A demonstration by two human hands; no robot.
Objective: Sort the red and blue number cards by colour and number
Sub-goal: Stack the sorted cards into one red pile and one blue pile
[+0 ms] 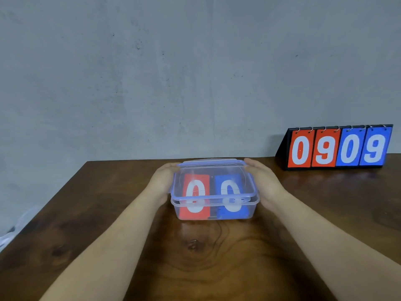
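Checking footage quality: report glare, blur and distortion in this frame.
Head view: soft, even light; the lid and rim of the clear box distort the zeros on the red card and blue card inside; the glossy table mirrors the scoreboard faintly; edges look slightly soft.

One wide-angle camera, worn on the person's head, looks forward and a little down across the counter [104, 213] at the grey wall [152, 72] behind it. The clear box [212, 169] lies near, mid-frame; the scoreboard [338, 148] stands farther off, to the right.
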